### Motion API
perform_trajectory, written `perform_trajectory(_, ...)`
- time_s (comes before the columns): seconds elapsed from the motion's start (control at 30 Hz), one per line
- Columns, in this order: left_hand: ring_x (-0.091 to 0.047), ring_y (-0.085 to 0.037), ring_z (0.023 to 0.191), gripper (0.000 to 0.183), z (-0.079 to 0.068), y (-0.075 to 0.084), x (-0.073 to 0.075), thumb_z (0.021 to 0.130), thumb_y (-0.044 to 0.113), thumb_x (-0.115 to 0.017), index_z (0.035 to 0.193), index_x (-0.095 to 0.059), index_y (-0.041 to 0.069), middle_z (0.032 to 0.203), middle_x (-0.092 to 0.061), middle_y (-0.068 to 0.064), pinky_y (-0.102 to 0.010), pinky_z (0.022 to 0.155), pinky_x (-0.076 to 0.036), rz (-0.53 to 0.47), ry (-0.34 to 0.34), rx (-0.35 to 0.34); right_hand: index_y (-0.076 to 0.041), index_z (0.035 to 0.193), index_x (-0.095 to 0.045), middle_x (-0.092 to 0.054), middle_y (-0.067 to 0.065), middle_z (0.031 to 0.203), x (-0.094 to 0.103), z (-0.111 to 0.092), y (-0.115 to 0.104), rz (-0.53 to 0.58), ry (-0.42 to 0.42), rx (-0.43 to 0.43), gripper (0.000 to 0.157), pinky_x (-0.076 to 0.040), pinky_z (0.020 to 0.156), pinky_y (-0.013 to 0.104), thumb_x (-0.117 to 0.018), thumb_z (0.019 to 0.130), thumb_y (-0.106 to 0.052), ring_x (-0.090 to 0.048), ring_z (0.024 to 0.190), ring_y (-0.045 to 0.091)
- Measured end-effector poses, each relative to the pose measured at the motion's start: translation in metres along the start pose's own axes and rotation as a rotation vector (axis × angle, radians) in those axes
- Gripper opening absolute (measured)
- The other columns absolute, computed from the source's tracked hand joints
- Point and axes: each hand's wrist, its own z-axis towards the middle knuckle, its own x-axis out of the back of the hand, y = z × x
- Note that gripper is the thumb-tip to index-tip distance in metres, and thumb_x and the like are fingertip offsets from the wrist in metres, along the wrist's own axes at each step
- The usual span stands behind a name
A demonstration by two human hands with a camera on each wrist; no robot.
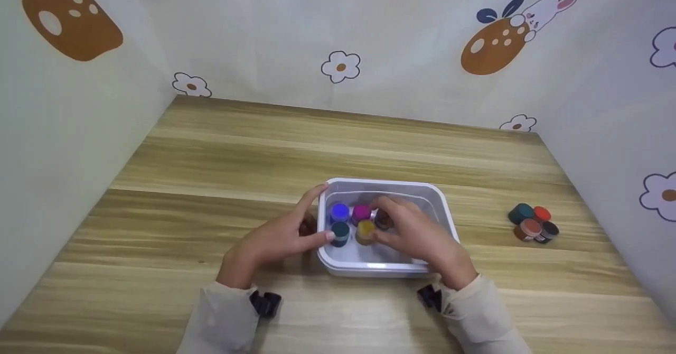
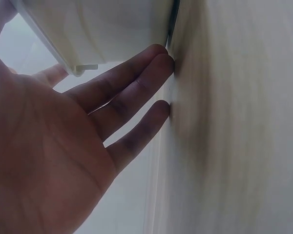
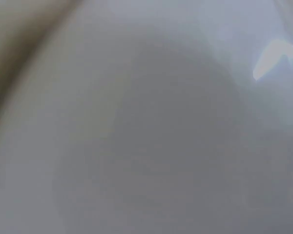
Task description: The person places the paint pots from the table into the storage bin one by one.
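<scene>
A white plastic tub (image 1: 377, 266) holds several small paint pots. In its left part are a blue-violet pot (image 1: 339, 212), a magenta pot (image 1: 362, 214), a dark green pot (image 1: 339, 233) and a yellow pot (image 1: 365, 232). My left hand (image 1: 280, 236) rests at the tub's left side, thumb over the rim beside the green pot, forefinger along the far corner. In the left wrist view its other fingers (image 2: 132, 97) extend outside the tub wall, nearly straight. Inside the tub, my right hand (image 1: 414, 232) curls its fingers round a dark brown pot (image 1: 384, 219), partly hidden beneath them.
On the table's right side stands a cluster of further pots: dark green (image 1: 521, 213), red (image 1: 542, 214), reddish brown (image 1: 528, 230) and black (image 1: 547, 232). Patterned cloth walls (image 1: 274, 37) enclose the wood-grain table (image 1: 222, 153). Only a blurred pale surface shows in the right wrist view.
</scene>
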Motion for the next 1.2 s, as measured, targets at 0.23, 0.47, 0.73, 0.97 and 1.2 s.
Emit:
perform_trajectory(0.23, -0.059, -0.021, 0.105, 0.092, 0.004, -0.001, -0.003, 0.09, 0.055, -0.065, 0.159, -0.006, 0.038, 0.114, -0.06, -0.01, -0.047, 0.094, -0.049, -0.035, -0.02, -0.027, -0.003, 0.116, -0.066, -0.069, 0.009, 0.107, 0.048, -0.042, 0.032, 0.088, 0.164, -0.083, 0.028, -0.052, 0.075, 0.03, -0.071, 0.092, -0.018, -0.062, 0.089, 0.015)
perform_trajectory(0.47, -0.06, -0.021, 0.105, 0.093, 0.005, 0.001, -0.003, 0.09, 0.055, -0.065, 0.159, -0.005, 0.038, 0.114, -0.061, -0.01, -0.046, 0.094, -0.049, -0.034, -0.025, -0.034, -0.002, 0.12, -0.065, -0.067, 0.016, 0.109, 0.094, -0.09, 0.088, 0.071, 0.303, -0.348, 0.032, -0.049, 0.067, 0.018, -0.063, 0.098, -0.026, -0.06, 0.083, 0.0)
perform_trajectory(0.73, -0.059, -0.024, 0.112, 0.093, 0.002, -0.001, -0.003, 0.089, 0.057, -0.064, 0.158, -0.004, 0.04, 0.119, -0.06, -0.012, -0.051, 0.098, -0.047, -0.015, -0.021, -0.014, 0.004, 0.119, -0.064, -0.065, 0.027, 0.109, 0.1, -0.125, 0.161, 0.002, 0.418, -0.552, 0.037, -0.042, 0.064, 0.011, -0.059, 0.098, -0.026, -0.055, 0.081, 0.001)
perform_trajectory(0.97, -0.059, -0.024, 0.111, 0.093, -0.001, -0.002, 0.001, 0.089, 0.058, -0.064, 0.158, -0.004, 0.041, 0.118, -0.061, -0.011, -0.053, 0.097, -0.047, 0.007, 0.006, 0.004, 0.01, 0.127, -0.056, -0.049, 0.037, 0.131, 0.091, -0.127, 0.19, -0.008, 0.402, -0.555, 0.045, -0.046, 0.08, 0.026, -0.064, 0.095, -0.021, -0.051, 0.109, 0.046)
perform_trajectory(1.2, -0.06, -0.021, 0.106, 0.093, 0.0, -0.003, 0.001, 0.09, 0.054, -0.065, 0.159, -0.004, 0.037, 0.115, -0.061, -0.01, -0.049, 0.095, -0.049, -0.002, 0.002, -0.018, 0.013, 0.137, -0.046, -0.028, 0.04, 0.147, 0.085, -0.126, 0.201, 0.028, 0.294, -0.616, 0.06, -0.043, 0.094, 0.062, -0.061, 0.097, -0.03, -0.032, 0.126, 0.06)
